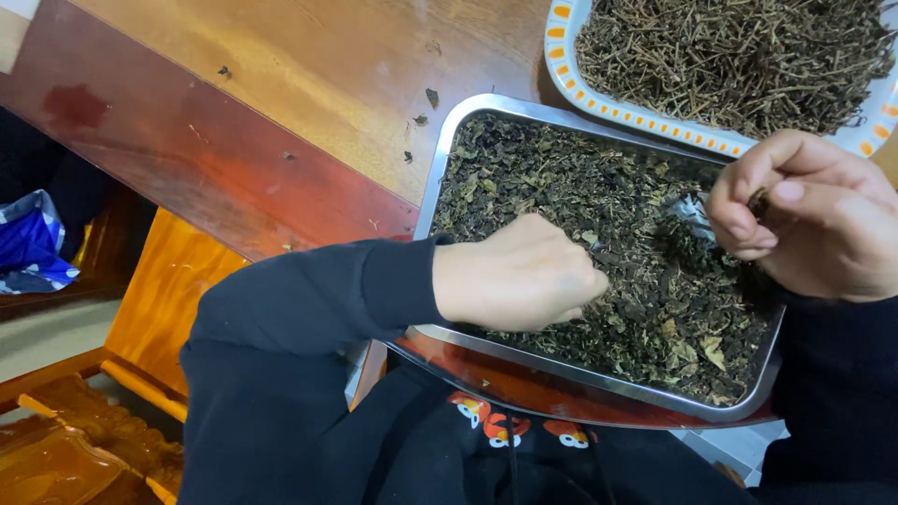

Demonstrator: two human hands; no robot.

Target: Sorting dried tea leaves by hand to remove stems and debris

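Note:
A steel tray [440, 159] full of dark dried leaves [580, 178] lies on the wooden table. My left hand [519, 276] rests low over the leaves at the tray's near side, fingers curled down into them. My right hand [809, 215] hovers above the tray's right part, its thumb and fingers pinched on a small dark stem. Both arms wear black sleeves. What the left fingertips hold is hidden.
A white dish with an orange-dotted rim [599, 98] holds a heap of dried stems [739, 56] at the back right. A few leaf crumbs [421, 117] lie on the table [309, 75]. Wooden furniture [84, 421] and a blue cloth [33, 243] are at the left.

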